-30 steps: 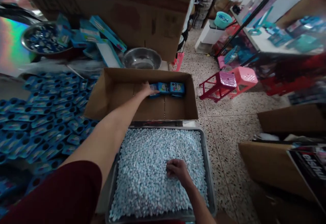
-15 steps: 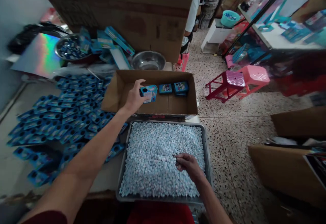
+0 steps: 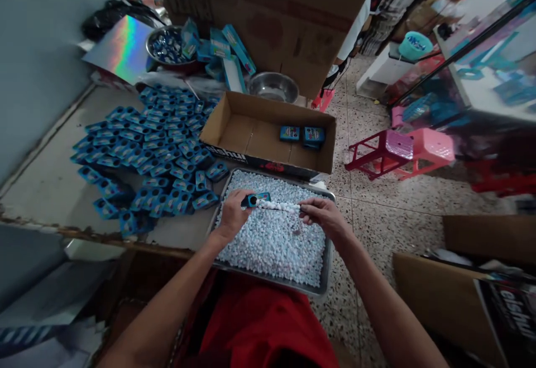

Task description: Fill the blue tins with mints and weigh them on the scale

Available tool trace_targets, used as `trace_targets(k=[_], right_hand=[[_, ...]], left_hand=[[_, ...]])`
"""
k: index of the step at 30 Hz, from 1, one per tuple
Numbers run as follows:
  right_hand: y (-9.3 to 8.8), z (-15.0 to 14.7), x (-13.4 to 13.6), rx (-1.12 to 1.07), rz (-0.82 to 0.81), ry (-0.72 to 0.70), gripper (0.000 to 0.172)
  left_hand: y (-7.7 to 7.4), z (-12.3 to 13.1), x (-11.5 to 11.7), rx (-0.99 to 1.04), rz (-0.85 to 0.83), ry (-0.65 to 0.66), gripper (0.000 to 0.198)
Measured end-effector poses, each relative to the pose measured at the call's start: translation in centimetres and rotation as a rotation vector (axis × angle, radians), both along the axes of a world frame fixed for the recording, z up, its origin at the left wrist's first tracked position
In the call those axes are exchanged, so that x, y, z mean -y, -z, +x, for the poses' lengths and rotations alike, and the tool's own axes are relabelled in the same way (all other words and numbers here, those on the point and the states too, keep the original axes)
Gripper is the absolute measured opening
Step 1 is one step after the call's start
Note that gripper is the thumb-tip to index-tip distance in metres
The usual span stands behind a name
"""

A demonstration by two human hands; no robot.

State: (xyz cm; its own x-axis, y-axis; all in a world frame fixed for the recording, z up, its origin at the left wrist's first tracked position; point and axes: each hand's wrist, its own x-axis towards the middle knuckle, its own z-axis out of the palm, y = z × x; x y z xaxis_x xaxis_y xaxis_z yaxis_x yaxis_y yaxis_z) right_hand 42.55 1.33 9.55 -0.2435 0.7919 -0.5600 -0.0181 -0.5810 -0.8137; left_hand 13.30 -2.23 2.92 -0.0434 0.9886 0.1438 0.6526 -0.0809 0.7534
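Small pale blue and white pellets (image 3: pixel 272 248) fill a grey tray (image 3: pixel 328 256) in front of me. My left hand (image 3: pixel 233 215) is closed around a small blue box (image 3: pixel 262 195) above the tray's far left part. A round dark hole shows at the box's near end. My right hand (image 3: pixel 321 215) pinches the right end of a narrow scoop (image 3: pixel 276 206), mostly hidden under a row of pellets. The scoop lies level, its left end close to the blue box; whether they touch I cannot tell.
Beyond the tray stands an open cardboard box (image 3: pixel 234 154) with several blue boxes (image 3: pixel 290 133) at its right. Many more blue boxes (image 3: pixel 151 144) cover the table at left. A metal bowl (image 3: pixel 274 86) sits behind. Plastic stools (image 3: pixel 393 147) stand on the floor at right.
My left hand has come from over the cardboard box to the tray with the blue box. My right hand has lifted the scoop, loaded with pellets, towards it. The view has shifted.
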Motion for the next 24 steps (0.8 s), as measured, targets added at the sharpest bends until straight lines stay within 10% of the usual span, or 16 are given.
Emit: trace_targets(k=[16,20,24], right_hand=[[-2.3,-4.7,-0.8,0.436,0.366,-0.271,0.017],[-1.1,0.4,0.2,0.401,0.339,-0.157,0.024],[4.7,8.8,1.5,0.434,0.149,0.144,0.039]], left_hand=[[3.2,3.4,1.3,0.070,0.033,0.038,0.028],[3.2,2.6,1.9,0.102,-0.011,-0.059,0.028],[3.1,0.6,3.0,0.114,-0.035,-0.250,0.032]])
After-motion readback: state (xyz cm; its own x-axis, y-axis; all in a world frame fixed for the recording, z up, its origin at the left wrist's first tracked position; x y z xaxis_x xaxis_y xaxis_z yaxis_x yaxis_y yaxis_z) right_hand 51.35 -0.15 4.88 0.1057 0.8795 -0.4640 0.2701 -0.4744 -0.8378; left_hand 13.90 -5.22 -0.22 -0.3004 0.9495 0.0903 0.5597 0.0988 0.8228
